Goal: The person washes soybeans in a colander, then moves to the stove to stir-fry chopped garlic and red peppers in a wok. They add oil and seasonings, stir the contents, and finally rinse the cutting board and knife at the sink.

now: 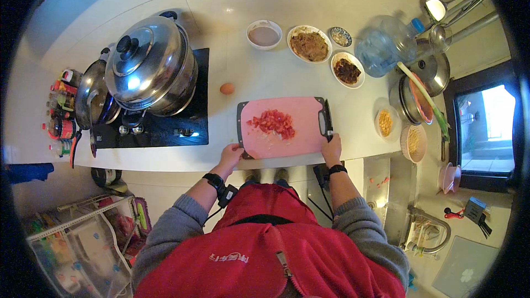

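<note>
A pink cutting board [281, 149] with dark corners lies on the counter before me, a heap of chopped red pieces [273, 123] at its middle. My left hand [232, 156] touches the board's lower left corner with its fingers. My right hand [331, 149] is closed around the handle of a kitchen knife [328, 114], at the board's right edge; the blade points away from me alongside the board's dark grip. A brown egg [227, 88] rests on the counter, beyond the board's upper left corner.
A lidded steel pot [153, 66] stands on a black cooktop [201, 91] at left, beside a pan [89, 91] and several bottles. Bowls of food, including dark pieces [347, 70], stand beyond the board and at right. A sink [377, 190] is at lower right.
</note>
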Demonstrator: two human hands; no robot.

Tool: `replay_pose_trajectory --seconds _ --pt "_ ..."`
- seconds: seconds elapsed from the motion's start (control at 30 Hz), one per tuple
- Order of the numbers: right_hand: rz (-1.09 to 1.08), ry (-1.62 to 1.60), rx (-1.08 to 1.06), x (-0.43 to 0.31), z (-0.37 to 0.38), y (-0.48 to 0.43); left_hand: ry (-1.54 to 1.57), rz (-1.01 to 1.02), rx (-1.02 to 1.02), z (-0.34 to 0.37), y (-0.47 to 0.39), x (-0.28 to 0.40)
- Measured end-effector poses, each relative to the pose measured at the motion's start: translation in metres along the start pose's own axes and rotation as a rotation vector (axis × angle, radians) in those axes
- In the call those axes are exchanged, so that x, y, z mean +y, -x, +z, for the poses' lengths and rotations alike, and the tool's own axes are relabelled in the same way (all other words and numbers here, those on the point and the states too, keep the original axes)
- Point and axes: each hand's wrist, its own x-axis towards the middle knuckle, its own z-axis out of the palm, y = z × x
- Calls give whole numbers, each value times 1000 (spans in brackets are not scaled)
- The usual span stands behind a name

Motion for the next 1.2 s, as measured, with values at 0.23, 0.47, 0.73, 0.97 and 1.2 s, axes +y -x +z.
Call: replay_pose_trajectory --seconds 0.23,0.47,0.73,0.97,1.2 --pt "-40 -70 -94 23 -6 0 36 -156 -156 -1 -4 23" --pt "-142 -170 -157 38 -16 1 307 30 56 38 39 37" --pt "-344 -344 -137 68 -19 -13 533 60 1 37 77 -5" --pt "-532 -580 -270 24 -30 7 689 117 70 -44 155 -26" --pt "-270 -566 -589 -99 -19 96 867 203 196 -159 232 -53"
